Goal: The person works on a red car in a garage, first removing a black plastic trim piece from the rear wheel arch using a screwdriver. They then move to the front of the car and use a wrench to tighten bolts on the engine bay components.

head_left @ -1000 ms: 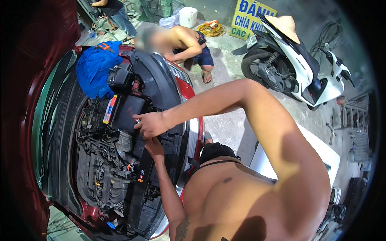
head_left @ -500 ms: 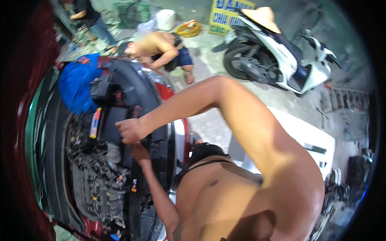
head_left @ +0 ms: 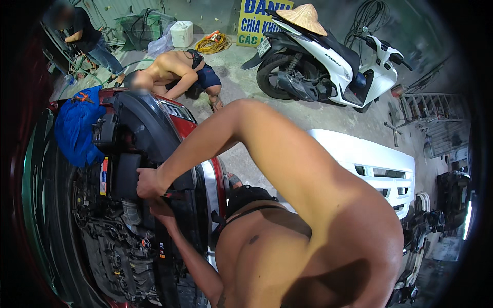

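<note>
My right hand (head_left: 149, 183) is closed over the front of a car's engine bay, beside a black plastic box (head_left: 127, 177). Just below it, my left hand (head_left: 162, 212) has its fingers bent up toward the right hand and partly covered. A small dark and red piece (head_left: 171, 195) shows beside the hands; its kind is unclear. What either hand grips is hidden. Around them lie the engine parts (head_left: 120, 251), a ribbed air hose (head_left: 131, 212) and the black front panel (head_left: 160, 233).
A blue cloth (head_left: 77, 128) lies on the car's far corner, near the headlight (head_left: 175, 110). Another person (head_left: 177, 69) crouches there; a second person (head_left: 95, 38) stands farther back. A white scooter (head_left: 328, 66) and a white bumper (head_left: 359, 159) stand to the right.
My view has shifted, so the car and scooter sit farther left in it. My hands stay together at about the same place over the engine bay. The crouching person's head is lower.
</note>
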Action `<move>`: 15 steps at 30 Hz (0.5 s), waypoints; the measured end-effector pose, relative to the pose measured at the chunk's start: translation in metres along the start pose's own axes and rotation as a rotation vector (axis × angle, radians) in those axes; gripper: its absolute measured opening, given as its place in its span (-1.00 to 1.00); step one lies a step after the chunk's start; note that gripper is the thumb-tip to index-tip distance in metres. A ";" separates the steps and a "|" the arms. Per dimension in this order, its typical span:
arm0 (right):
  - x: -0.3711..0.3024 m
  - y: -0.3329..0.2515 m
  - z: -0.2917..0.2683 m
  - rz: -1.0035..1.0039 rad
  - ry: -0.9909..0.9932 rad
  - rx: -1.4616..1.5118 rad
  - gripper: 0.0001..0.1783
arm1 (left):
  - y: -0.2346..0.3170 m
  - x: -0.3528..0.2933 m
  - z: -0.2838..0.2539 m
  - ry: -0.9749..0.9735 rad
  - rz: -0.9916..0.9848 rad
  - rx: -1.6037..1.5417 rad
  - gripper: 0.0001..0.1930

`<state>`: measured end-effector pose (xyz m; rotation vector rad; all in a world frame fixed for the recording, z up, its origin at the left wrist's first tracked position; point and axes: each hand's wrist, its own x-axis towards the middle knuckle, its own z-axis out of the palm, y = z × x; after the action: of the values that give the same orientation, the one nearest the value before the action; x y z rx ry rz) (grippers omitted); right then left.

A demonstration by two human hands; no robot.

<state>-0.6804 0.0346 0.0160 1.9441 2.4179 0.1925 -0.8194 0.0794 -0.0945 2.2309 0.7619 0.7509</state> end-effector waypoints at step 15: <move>-0.002 0.025 0.028 -0.249 0.167 0.079 -0.58 | -0.002 0.002 0.006 -0.006 0.075 0.058 -0.72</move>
<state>-0.6524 0.0398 -0.0085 1.6948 2.7868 0.2642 -0.8148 0.0797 -0.0989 2.3237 0.7083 0.7674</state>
